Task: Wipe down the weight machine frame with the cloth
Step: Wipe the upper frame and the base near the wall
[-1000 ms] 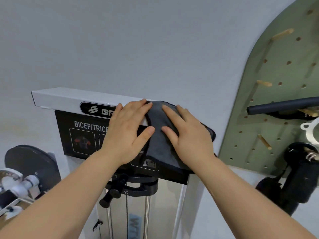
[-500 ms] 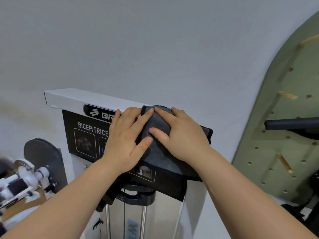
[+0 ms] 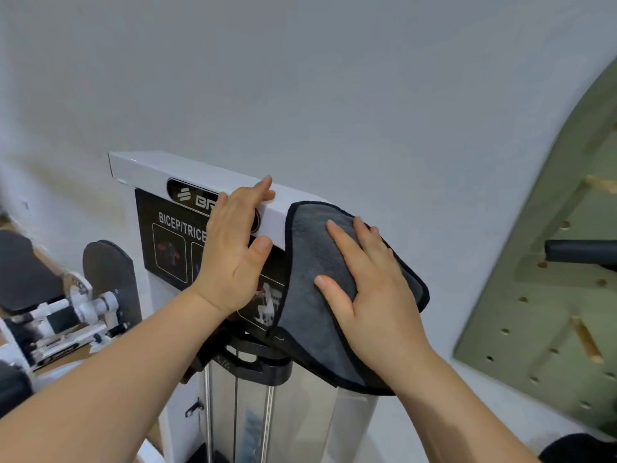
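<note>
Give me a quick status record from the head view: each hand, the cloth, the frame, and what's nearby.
left hand: rests on the white top bar, fingers over its upper edge, off the cloth
right hand: flat on the cloth, fingers spread
cloth: grey, draped over the top bar's right end and part of the black placard
nearby: green pegboard on the right
</note>
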